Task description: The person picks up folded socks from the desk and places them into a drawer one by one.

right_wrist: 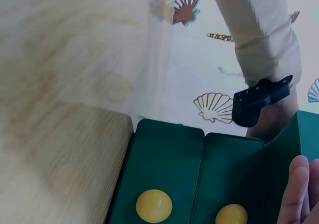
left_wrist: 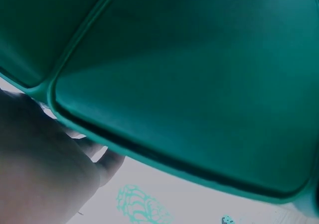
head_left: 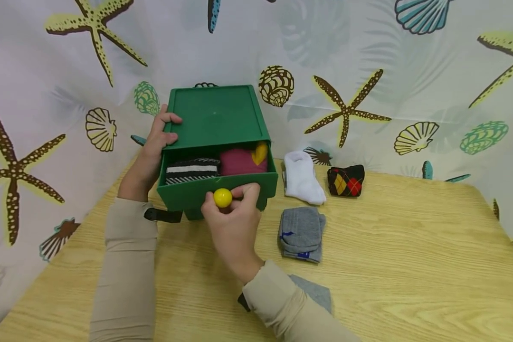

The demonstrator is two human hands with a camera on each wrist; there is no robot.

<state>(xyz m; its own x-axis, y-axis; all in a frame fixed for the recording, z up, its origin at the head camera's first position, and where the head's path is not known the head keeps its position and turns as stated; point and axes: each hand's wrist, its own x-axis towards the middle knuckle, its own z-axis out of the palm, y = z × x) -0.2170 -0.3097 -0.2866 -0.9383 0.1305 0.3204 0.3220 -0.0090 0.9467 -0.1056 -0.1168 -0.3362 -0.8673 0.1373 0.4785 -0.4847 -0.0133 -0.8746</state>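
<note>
A green drawer cabinet (head_left: 213, 114) stands on the table with its top drawer (head_left: 188, 187) pulled out. Inside the drawer lie a black-and-white striped sock bundle (head_left: 192, 170) and a pink sock bundle (head_left: 239, 162) with a yellow part. My right hand (head_left: 235, 228) pinches the drawer's yellow knob (head_left: 223, 197) between thumb and fingers. With my left hand (head_left: 151, 147) I hold the cabinet's left side, fingers bent over its top edge. The left wrist view shows that hand (left_wrist: 50, 159) beside the green side wall (left_wrist: 189, 94). Two lower knobs, one here (right_wrist: 154, 206), show in the right wrist view.
To the cabinet's right lie a white sock pair (head_left: 301, 178), an argyle sock bundle (head_left: 346, 181) and a folded grey sock pair (head_left: 301, 232). Another grey sock (head_left: 316, 289) is partly hidden by my right sleeve. A patterned curtain (head_left: 239, 47) hangs behind the table.
</note>
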